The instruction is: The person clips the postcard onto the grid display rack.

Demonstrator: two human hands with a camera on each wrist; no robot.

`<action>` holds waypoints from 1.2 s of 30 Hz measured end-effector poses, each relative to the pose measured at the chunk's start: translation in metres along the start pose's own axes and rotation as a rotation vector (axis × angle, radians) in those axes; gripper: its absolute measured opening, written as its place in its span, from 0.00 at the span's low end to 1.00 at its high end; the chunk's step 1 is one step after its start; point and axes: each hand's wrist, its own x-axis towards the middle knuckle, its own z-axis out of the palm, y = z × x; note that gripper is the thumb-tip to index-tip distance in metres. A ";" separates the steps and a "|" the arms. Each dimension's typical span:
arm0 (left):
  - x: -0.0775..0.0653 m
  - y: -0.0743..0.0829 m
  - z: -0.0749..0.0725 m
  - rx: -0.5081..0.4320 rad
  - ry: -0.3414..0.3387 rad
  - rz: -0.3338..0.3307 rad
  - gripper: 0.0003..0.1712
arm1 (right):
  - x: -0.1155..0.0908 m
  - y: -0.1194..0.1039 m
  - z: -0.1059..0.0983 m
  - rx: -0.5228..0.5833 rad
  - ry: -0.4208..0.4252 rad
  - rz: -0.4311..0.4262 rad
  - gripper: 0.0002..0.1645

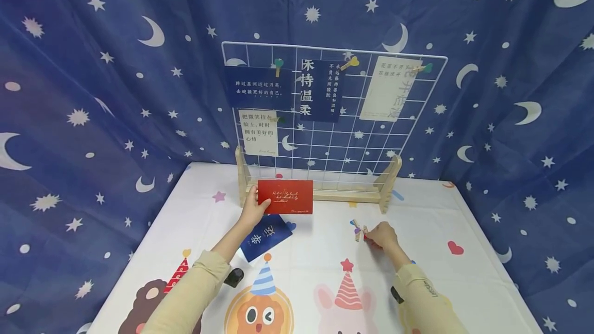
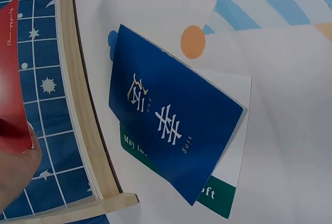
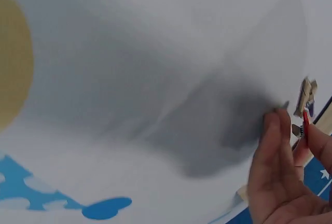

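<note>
My left hand [image 1: 252,210] grips the left end of a red card [image 1: 291,196] with pale script, thumb in front, held up before the grid rack. Below it on the table lies a dark blue card [image 2: 171,117] over a white-and-green card [image 2: 224,195]. To the right, my right hand [image 1: 384,236] is low over the tabletop and pinches a small clothespin with a red decoration [image 3: 305,126] between thumb and fingers. Just beside its fingertips lie wooden clothespins [image 1: 357,233] with coloured decorations; how many is hard to tell.
A white wire grid [image 1: 325,144] stands in wooden feet [image 1: 389,184] at the back. Clipped to it are a blue landscape card [image 1: 260,88], a blue card [image 1: 321,92] and white cards [image 1: 389,89]. A patterned curtain [image 1: 116,92] hangs behind. One black object [image 1: 234,277] is near the left forearm.
</note>
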 end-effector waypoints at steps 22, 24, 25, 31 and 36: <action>-0.006 0.013 0.002 -0.169 -0.025 -0.179 0.24 | 0.007 0.003 -0.007 0.001 0.188 -0.246 0.12; -0.006 0.013 0.002 -0.179 -0.022 -0.185 0.24 | 0.006 0.002 -0.009 0.002 0.209 -0.264 0.12; -0.007 0.014 0.001 -0.184 -0.017 -0.187 0.24 | 0.006 0.001 -0.010 0.000 0.219 -0.274 0.12; -0.005 0.018 -0.001 -0.203 0.021 -0.159 0.24 | 0.004 -0.001 -0.014 0.018 0.254 -0.320 0.09; -0.002 0.023 -0.002 -0.207 0.046 -0.109 0.23 | 0.006 -0.004 -0.017 0.126 0.256 -0.286 0.10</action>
